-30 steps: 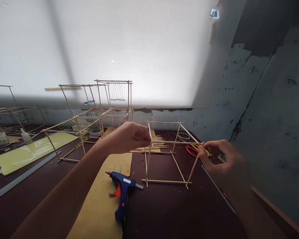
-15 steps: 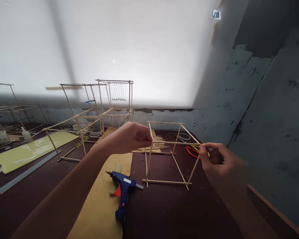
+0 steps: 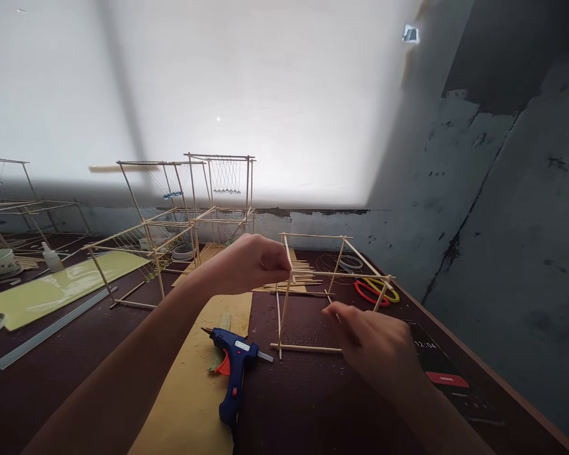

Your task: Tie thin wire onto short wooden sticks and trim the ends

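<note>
A box-shaped frame of thin wooden sticks [image 3: 341, 274] stands on the dark table in front of me. My left hand [image 3: 253, 262] pinches its near upper left corner between thumb and fingertips. In front of the frame's lower right part, apart from the top corner, is my right hand [image 3: 372, 335], its fingers bent and somewhat blurred; I cannot make out anything in them. A blue hot glue gun [image 3: 237, 373] lies left of the frame, a glue stick poking from its back, partly over a tan board [image 3: 184, 379].
Red and yellow-handled scissors [image 3: 377, 292] lie behind the frame's right side. A phone [image 3: 448, 379] rests at the right table edge. Loose sticks [image 3: 306, 273] lie behind the frame. Taller stick frames with hanging beads [image 3: 227, 189] stand back left, near a glue bottle [image 3: 52, 258].
My right hand has let go of the frame's upper right corner and moved down and left, uncovering the phone. My left hand still pinches its corner.
</note>
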The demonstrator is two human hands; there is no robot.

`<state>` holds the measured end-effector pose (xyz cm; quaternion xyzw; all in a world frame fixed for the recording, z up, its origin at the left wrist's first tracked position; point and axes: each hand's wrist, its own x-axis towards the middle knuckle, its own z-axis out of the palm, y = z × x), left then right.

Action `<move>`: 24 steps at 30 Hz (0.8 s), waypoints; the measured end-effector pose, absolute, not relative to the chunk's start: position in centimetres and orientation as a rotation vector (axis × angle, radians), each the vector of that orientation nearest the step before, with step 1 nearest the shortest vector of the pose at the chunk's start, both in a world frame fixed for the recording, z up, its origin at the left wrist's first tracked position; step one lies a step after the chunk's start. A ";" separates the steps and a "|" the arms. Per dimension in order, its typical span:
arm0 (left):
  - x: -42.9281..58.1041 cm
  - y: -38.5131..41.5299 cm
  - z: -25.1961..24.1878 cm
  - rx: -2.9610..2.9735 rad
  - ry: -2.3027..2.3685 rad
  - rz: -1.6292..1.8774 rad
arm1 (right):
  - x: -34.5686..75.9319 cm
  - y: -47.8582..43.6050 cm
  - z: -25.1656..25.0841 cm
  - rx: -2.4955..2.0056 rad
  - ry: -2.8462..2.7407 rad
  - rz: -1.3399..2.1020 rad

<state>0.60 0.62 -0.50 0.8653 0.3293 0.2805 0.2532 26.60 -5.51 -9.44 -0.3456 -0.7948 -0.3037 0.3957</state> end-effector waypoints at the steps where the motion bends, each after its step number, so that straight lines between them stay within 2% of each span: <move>1: 0.6 0.6 -0.5 2.350 0.896 0.760 | 26.2 -5.5 -9.7 -0.819 -2.081 -0.675; 6: 0.6 0.5 -0.5 2.360 0.915 0.764 | 25.2 -5.3 -11.4 -0.776 -2.219 -0.295; 10: 0.6 0.4 -0.4 2.370 0.922 0.757 | 25.5 -4.8 -11.2 -1.123 -2.335 0.137; 13: 0.6 0.4 -0.4 2.374 0.926 0.755 | 26.4 -4.2 -10.3 -1.356 -2.319 0.428; 24: 0.6 0.3 -0.4 2.398 0.916 0.738 | 32.3 -5.8 -5.1 -1.534 -2.163 1.404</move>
